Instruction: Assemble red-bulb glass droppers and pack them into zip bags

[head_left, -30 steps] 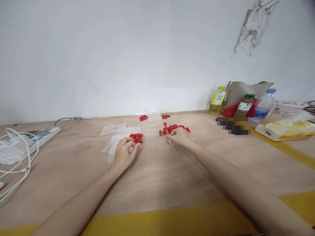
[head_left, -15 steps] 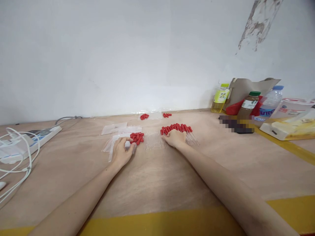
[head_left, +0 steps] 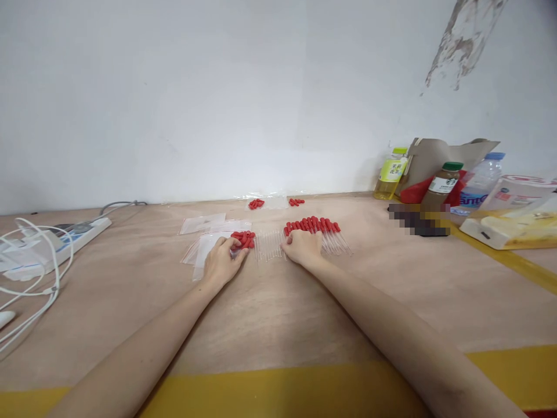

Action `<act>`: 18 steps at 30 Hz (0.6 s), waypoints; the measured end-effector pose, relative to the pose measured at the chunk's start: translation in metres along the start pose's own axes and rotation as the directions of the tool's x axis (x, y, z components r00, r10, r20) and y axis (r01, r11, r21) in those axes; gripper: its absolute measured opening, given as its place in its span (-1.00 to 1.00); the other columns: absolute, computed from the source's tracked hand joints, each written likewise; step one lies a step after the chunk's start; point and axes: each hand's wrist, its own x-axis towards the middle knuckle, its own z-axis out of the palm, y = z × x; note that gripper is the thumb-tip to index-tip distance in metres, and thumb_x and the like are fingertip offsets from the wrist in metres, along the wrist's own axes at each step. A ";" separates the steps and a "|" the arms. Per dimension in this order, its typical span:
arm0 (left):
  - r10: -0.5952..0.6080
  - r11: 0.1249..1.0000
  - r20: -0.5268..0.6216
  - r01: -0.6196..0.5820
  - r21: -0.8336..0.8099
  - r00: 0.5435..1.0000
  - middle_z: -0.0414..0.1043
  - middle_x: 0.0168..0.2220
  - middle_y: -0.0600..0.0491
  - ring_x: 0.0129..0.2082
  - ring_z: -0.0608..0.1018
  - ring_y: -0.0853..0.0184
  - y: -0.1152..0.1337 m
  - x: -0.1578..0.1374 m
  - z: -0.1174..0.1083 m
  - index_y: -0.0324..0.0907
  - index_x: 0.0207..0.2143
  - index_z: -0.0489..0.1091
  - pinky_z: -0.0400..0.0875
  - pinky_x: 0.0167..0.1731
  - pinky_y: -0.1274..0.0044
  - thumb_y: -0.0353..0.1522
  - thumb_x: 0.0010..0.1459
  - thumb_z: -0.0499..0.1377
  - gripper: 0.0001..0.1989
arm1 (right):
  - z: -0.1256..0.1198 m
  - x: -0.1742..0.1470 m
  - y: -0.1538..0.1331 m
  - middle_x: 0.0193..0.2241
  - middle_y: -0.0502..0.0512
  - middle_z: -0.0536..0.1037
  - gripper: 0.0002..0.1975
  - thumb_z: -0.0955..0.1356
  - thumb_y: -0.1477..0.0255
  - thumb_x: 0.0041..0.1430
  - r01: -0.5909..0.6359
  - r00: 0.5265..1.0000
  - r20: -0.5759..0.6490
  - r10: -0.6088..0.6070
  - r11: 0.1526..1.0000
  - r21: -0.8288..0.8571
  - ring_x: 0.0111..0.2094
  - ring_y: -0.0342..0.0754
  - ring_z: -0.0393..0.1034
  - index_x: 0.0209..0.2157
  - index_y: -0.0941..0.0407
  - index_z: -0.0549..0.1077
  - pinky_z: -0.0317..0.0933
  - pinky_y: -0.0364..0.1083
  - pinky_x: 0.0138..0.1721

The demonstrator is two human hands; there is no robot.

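My left hand (head_left: 221,262) rests at a small heap of red rubber dropper bulbs (head_left: 244,237). Its thumb and forefinger curl around the heap's near edge, closed on a bulb there, partly hidden. My right hand (head_left: 302,247) pinches the end of a thin clear glass tube at the right side of a row of bare tubes (head_left: 268,245). Partly behind that hand lies a fan of droppers (head_left: 319,225), clear tubes with red bulbs fitted on their far ends. Clear zip bags (head_left: 202,247) lie under and beside my left hand.
By the wall lies a clear bag with red bulbs (head_left: 256,204) in it. At left are a power strip (head_left: 87,235) and white cables (head_left: 54,255). Bottles (head_left: 441,186), a grey bag (head_left: 452,152), a blurred dark object (head_left: 420,220) and a yellow package (head_left: 509,232) stand at right.
My left hand has moved slightly right, its thumb now against the bulb heap. My right hand has shifted a little left and nearer to me, to the edge of the bare tubes.
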 end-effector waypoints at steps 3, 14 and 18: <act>-0.006 0.999 0.022 0.005 0.039 1.000 0.30 -0.36 0.08 -0.47 0.40 0.36 0.000 0.002 0.001 -0.13 -0.34 0.37 0.25 -0.44 0.53 -0.19 0.00 0.13 -0.77 | 0.001 0.001 -0.002 -0.43 0.17 0.53 -0.77 0.25 0.32 0.01 -0.009 1.000 0.000 0.009 0.999 -0.042 -0.32 0.04 0.39 -0.43 0.14 0.46 -0.10 0.05 -0.17; -0.024 1.000 -0.007 0.024 0.010 1.000 0.31 -0.43 0.08 -0.49 0.42 0.35 0.007 0.001 -0.002 -0.18 -0.46 0.37 0.26 -0.45 0.52 -0.27 -0.01 0.12 -0.84 | 0.004 0.004 -0.005 -0.43 0.25 0.53 -0.70 0.22 0.30 0.02 -0.068 0.996 0.057 0.071 0.997 -0.045 -0.34 0.08 0.40 -0.44 0.20 0.48 -0.08 0.07 -0.16; 0.113 0.990 -0.024 -0.114 -0.082 0.993 0.31 -0.39 0.08 -0.51 0.39 0.40 0.018 -0.012 -0.005 -0.18 -0.42 0.35 0.28 -0.46 0.55 -0.31 0.00 0.11 -0.87 | 0.001 0.005 -0.005 -0.47 0.21 0.53 -0.70 0.20 0.31 0.04 -0.082 0.996 0.023 0.081 0.996 0.021 -0.36 0.06 0.40 -0.52 0.17 0.47 -0.05 0.06 -0.16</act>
